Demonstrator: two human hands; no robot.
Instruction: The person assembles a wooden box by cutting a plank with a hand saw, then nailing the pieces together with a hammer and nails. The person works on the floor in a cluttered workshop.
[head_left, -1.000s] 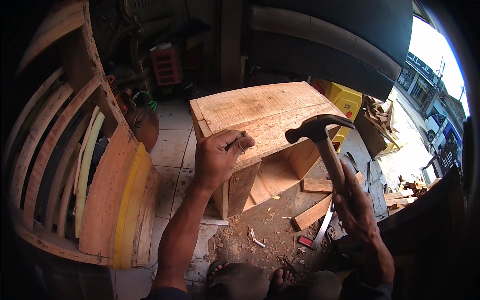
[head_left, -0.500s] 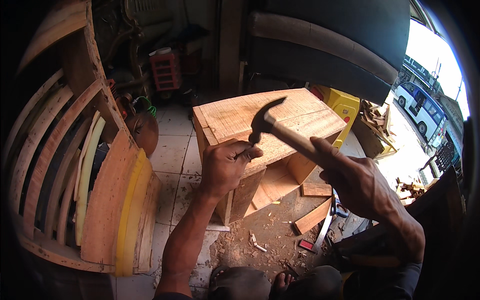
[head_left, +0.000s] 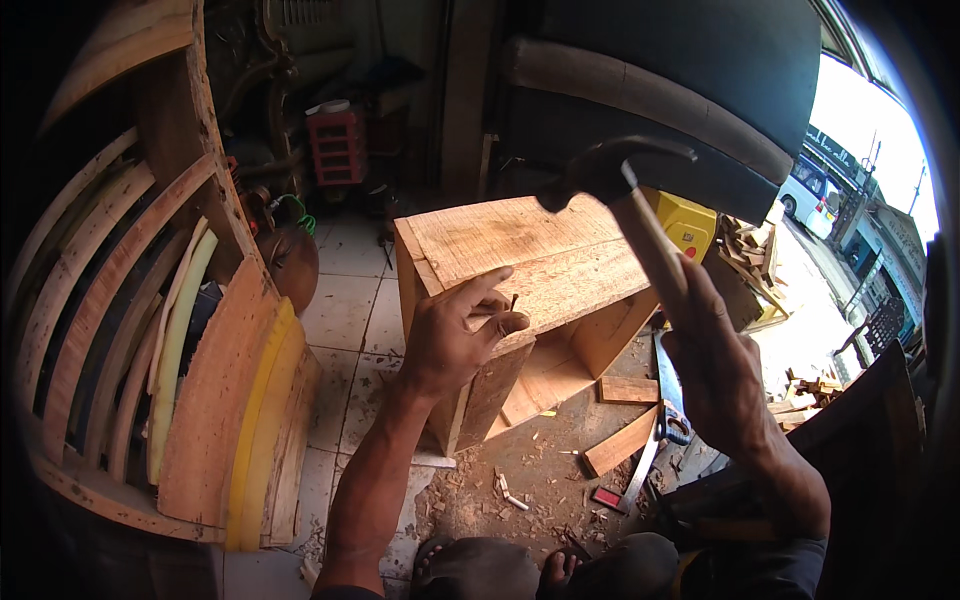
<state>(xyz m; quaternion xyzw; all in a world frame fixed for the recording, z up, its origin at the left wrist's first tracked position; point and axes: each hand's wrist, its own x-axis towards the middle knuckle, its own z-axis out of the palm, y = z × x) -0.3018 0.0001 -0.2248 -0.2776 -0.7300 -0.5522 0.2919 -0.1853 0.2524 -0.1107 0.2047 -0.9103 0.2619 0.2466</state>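
**woodnut:** Two hands busy here. Left hand (head_left: 455, 335) pinches a small nail (head_left: 513, 301) upright between thumb and fingertips, tip on the top board of the wooden box (head_left: 545, 260), near its front edge.

**sawdustsam:** And the right hand (head_left: 722, 375)?

**woodnut:** Clenched around the wooden handle of a hammer (head_left: 630, 190), dark head raised above the box, well clear of the nail.

**sawdustsam:** What's around it?

**woodnut:** Box sits on a tiled floor (head_left: 345, 300) littered with chips and offcuts. Handsaw (head_left: 660, 420) lies to the right, curved wooden slats (head_left: 110, 330) stacked on the left, yellow bin (head_left: 685, 225) behind.
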